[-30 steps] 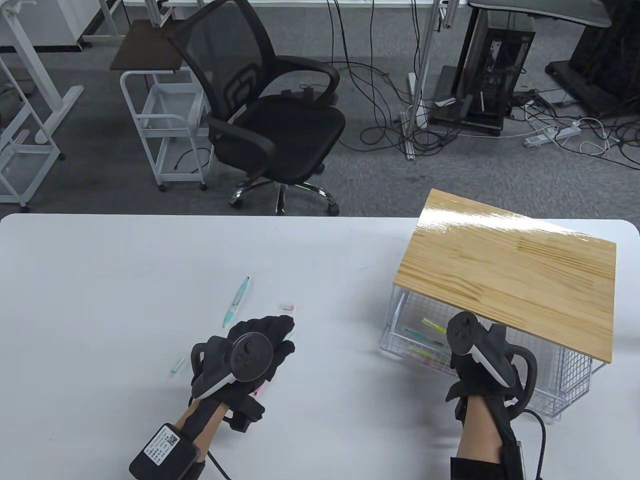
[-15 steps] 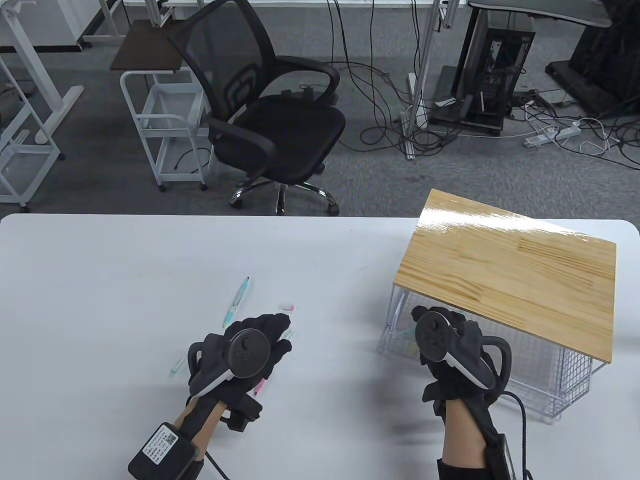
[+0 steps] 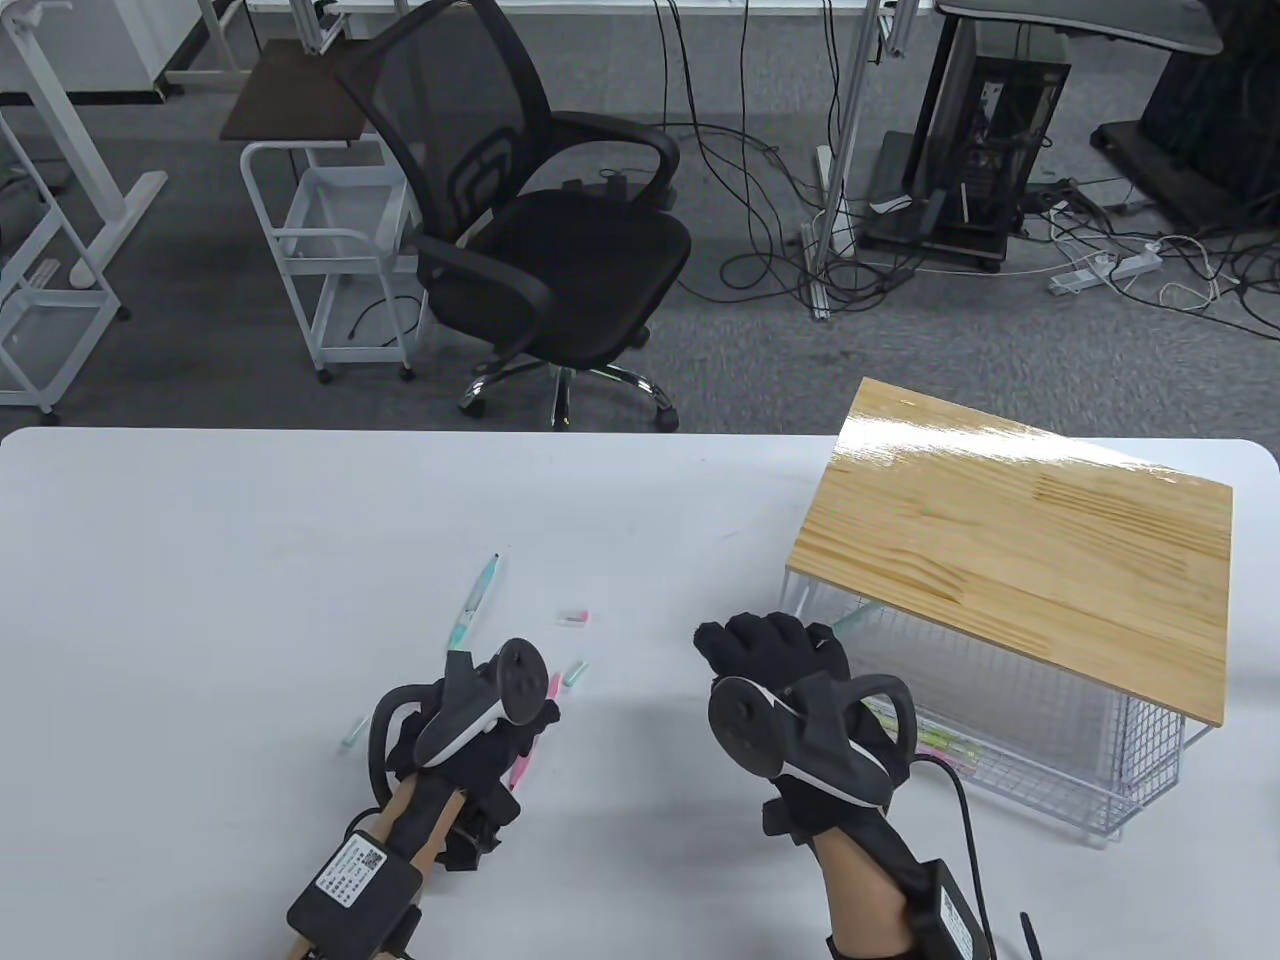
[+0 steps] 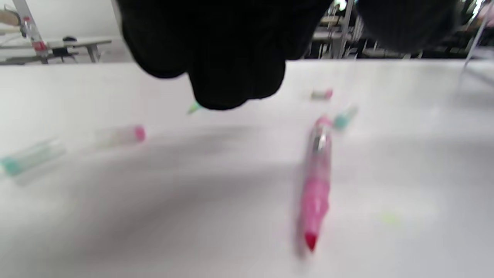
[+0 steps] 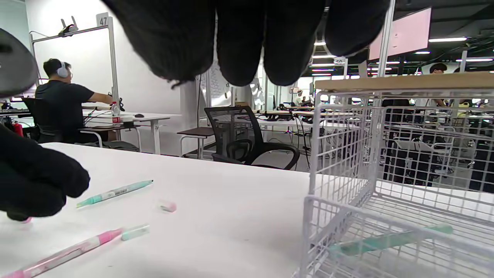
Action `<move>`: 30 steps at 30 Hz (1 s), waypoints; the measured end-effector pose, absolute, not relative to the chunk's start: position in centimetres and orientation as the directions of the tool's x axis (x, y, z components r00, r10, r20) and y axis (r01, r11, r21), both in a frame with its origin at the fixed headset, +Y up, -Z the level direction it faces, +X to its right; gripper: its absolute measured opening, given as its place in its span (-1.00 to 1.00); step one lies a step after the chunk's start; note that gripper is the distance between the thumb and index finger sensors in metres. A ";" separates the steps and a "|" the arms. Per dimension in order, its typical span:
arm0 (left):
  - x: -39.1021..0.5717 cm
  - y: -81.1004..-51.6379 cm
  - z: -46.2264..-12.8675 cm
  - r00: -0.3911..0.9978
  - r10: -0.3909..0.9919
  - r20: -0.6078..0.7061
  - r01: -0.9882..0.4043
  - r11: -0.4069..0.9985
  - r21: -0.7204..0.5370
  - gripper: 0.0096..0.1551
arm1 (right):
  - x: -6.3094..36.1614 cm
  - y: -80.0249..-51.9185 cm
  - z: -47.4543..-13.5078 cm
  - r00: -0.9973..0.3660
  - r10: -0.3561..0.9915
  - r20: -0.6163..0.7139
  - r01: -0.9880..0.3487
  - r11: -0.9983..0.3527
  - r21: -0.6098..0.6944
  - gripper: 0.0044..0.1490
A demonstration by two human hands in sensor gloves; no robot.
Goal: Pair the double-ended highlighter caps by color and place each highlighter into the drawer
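A pink highlighter point(image 4: 316, 181) lies uncapped on the white table point(image 3: 250, 560), its red tip toward the camera. My left hand point(image 3: 515, 730) hovers over it, turned on its side, and its fingers point(image 4: 231, 58) hold nothing. A teal highlighter point(image 3: 473, 605) lies farther back. Loose caps lie around: a pink cap point(image 3: 572, 616), a teal cap point(image 3: 574, 672) and another teal cap point(image 3: 352, 733). My right hand point(image 3: 745, 640) is empty with relaxed fingers, just left of the wire drawer point(image 3: 1040, 770). A teal highlighter point(image 5: 386, 239) lies in the drawer with several others.
A wooden board point(image 3: 1020, 540) tops the wire drawer frame at the table's right. A black office chair point(image 3: 540, 230) and a white cart point(image 3: 330, 260) stand beyond the far edge. A person sits at a desk point(image 5: 61, 100) in the background.
My right hand has come out of the drawer and moved left over the table. My left hand has rolled onto its side and drawn back slightly, uncovering a teal cap.
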State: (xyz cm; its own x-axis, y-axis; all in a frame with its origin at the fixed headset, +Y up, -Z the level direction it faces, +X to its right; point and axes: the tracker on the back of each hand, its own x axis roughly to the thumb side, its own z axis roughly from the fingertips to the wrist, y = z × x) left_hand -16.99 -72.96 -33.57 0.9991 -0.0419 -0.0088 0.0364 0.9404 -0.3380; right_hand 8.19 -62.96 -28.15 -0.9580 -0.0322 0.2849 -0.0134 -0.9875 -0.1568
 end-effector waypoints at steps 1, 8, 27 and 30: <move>-16.8 -73.3 -33.6 0.998 -0.058 -0.018 0.048 0.931 -0.362 -0.11 | 8.1 -63.0 -28.2 -0.957 -0.034 0.288 -0.011 -0.988 -0.153 -0.33; -15.6 -75.5 -33.8 0.974 -0.227 -0.025 0.193 0.877 -0.440 -0.04 | 8.0 -63.1 -28.1 -0.953 -0.033 0.300 -0.016 -0.987 -0.158 -0.33; -14.4 -76.2 -33.5 0.949 -0.311 -0.051 0.262 0.869 -0.420 -0.15 | 7.9 -63.4 -28.2 -0.951 -0.044 0.307 -0.002 -0.989 -0.146 -0.33; -14.2 -76.2 -33.6 0.950 -0.308 -0.059 0.256 0.870 -0.421 -0.18 | 7.8 -63.5 -28.3 -0.950 -0.049 0.307 0.005 -0.990 -0.143 -0.33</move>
State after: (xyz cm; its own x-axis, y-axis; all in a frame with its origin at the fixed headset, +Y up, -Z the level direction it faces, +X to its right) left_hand -14.23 -76.18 -33.59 0.9496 -0.3079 -0.0588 0.2561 0.8702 -0.4208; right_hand 7.83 -63.48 -28.25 -0.9504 -0.0488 0.3072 0.0045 -0.9897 -0.1433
